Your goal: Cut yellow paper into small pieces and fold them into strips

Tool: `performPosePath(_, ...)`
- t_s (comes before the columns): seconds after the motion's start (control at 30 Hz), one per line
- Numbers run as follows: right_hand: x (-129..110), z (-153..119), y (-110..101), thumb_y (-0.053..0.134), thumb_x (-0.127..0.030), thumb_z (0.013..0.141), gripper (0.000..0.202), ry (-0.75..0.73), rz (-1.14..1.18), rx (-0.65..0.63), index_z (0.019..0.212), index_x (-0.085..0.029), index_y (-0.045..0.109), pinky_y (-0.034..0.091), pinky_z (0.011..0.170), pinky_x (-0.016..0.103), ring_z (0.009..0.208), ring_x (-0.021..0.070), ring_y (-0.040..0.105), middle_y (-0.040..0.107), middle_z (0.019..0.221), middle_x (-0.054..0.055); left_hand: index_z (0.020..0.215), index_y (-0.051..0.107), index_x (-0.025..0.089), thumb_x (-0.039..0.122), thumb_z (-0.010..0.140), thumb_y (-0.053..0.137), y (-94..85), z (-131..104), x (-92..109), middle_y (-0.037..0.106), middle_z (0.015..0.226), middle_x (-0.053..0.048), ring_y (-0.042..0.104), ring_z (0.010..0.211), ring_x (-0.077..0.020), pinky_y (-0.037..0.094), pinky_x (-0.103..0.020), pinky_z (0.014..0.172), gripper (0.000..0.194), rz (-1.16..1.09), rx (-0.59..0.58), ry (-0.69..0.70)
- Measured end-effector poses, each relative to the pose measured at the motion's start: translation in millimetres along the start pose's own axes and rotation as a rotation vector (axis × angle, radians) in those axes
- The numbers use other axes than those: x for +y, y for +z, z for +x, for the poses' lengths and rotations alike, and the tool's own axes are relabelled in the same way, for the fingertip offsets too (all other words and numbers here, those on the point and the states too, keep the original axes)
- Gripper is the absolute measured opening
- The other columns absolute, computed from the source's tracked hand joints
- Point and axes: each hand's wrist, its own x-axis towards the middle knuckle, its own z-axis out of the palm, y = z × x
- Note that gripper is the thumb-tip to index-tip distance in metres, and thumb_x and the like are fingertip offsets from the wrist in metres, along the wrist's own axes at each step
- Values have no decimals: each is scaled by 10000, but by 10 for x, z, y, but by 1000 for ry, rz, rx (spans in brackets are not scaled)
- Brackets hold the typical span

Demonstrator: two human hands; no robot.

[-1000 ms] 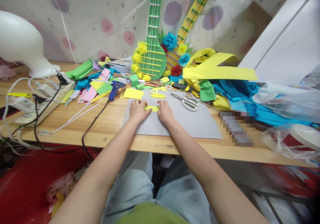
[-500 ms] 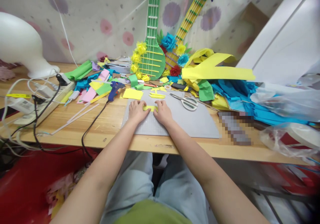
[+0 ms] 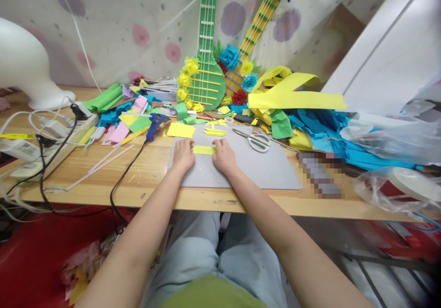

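Observation:
A short yellow paper strip (image 3: 203,149) stretches flat between my hands on the grey mat (image 3: 262,172). My left hand (image 3: 184,155) has its fingers curled on the strip's left end. At the right end, my right hand (image 3: 223,155) grips it in the same way. The fingers partly cover both ends. Small folded yellow paper pieces (image 3: 215,132) lie just beyond my hands. Scissors with white handles (image 3: 259,143) rest open on the mat to the right. A yellow paper sheet (image 3: 181,130) is at the mat's far left corner.
A blue glue gun (image 3: 156,126) with a black cord lies left of the mat. Behind stand a green paper instrument (image 3: 208,85) and a yellow one (image 3: 260,23) with paper flowers. A power strip (image 3: 57,142) with cables sits left; blue paper (image 3: 320,133) is heaped right.
My left hand has slid left, away from my right hand, so more of the yellow strip shows between them. The whole view has shifted slightly.

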Motion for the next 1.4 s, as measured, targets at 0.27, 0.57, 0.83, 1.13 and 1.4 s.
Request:
performPosePath(0.27,54,28,22,352,-44,716,397,55,181,79,1061,-160,512,415,794,342,993,234,471,498,1070,125,877,566,198,266,776,505,-6,7,12,584,979,-82,465,1019,-248,359,-371,927,136,-22,29,-1)
performPosePath(0.57,113,67,-14,446,-92,649,392,19,380,72,1005,-192,578,407,856,364,956,216,476,547,1043,67,723,563,210,303,704,619,-34,-24,4,566,878,-43,469,933,-220,378,-361,874,110,-71,3,33)
performPosePath(0.83,58,6,-13,535,-131,688,332,-251,262,180,1004,-200,611,365,918,388,1028,244,388,527,1079,79,712,557,202,272,719,616,-24,-53,39,562,845,-39,461,917,-203,395,-333,838,92,-126,63,177)
performPosePath(1.13,84,39,-18,484,-57,723,185,-329,315,247,704,-202,598,390,852,362,949,220,413,582,925,65,775,625,201,264,771,530,-97,-112,104,542,896,-47,460,937,-192,374,-350,888,114,-127,40,332)
performPosePath(1.4,181,55,-30,410,-2,681,242,-402,398,198,627,-202,536,399,860,343,942,193,465,605,849,52,817,669,226,235,731,547,-51,-106,73,529,953,-48,437,994,-208,356,-363,931,149,-85,-1,317)
